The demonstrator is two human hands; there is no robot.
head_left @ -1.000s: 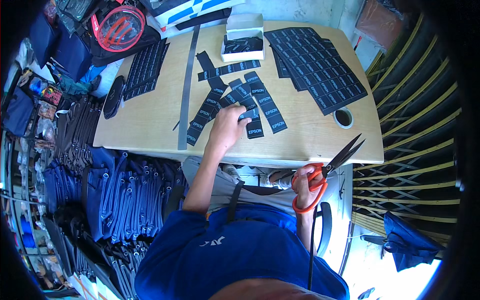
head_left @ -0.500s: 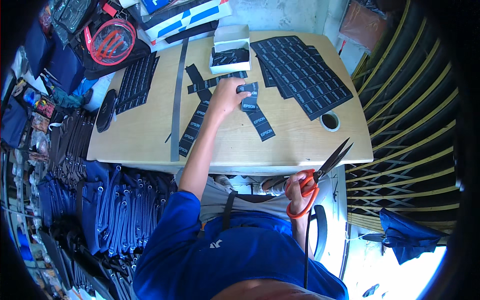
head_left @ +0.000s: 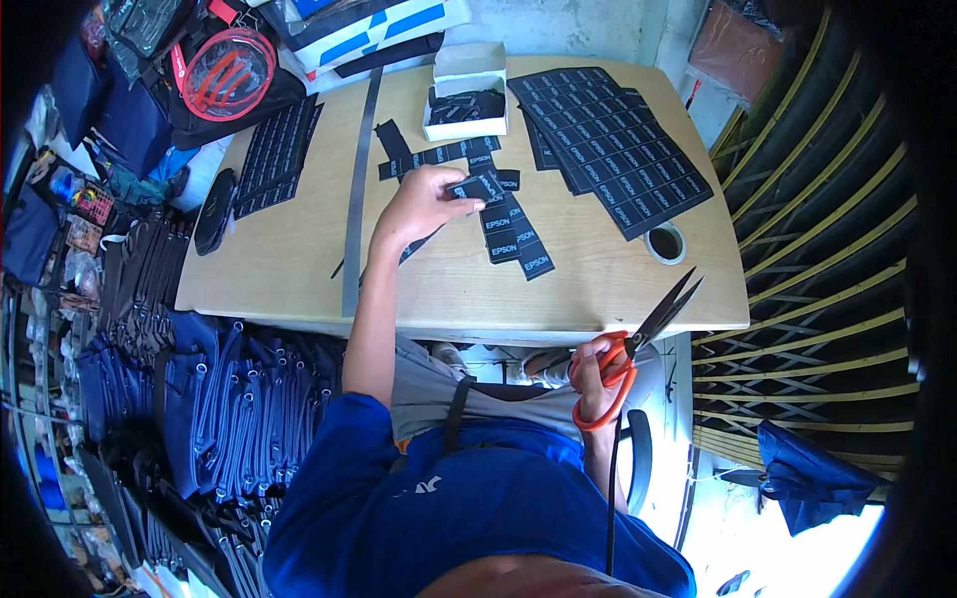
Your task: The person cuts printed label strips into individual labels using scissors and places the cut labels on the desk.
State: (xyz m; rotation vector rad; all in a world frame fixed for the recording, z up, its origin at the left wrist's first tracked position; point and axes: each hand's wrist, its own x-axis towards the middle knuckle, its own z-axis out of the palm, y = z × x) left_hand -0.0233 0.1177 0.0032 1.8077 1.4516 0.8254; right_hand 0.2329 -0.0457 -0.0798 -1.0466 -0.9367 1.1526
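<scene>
Above the middle of the table, my left hand (head_left: 417, 211) pinches a small black label strip (head_left: 477, 187) between thumb and fingers. Right under its end lies another black label strip (head_left: 501, 239) with pale print, partly over a slanted label strip (head_left: 537, 261). A further label strip (head_left: 446, 154) lies crosswise behind the hand; one below the wrist is mostly covered by my forearm. Off the table's front edge, my right hand (head_left: 596, 389) is closed around the orange handles of a pair of scissors (head_left: 659, 317). The blades are slightly apart and point up and right.
An open white box (head_left: 467, 130) of small black pieces stands at the back. Stacked label sheets (head_left: 623, 149) lie right, near a cup of dark liquid (head_left: 665, 243). At left are more sheets (head_left: 274, 164), a dark case (head_left: 215, 211) and a long grey strip (head_left: 361, 189). Blue bags (head_left: 249, 419) hang beside me.
My left hand has shifted left and slightly down. A label strip now lies lower over the slanted one, near the pinched piece. My right hand and the scissors have barely moved.
</scene>
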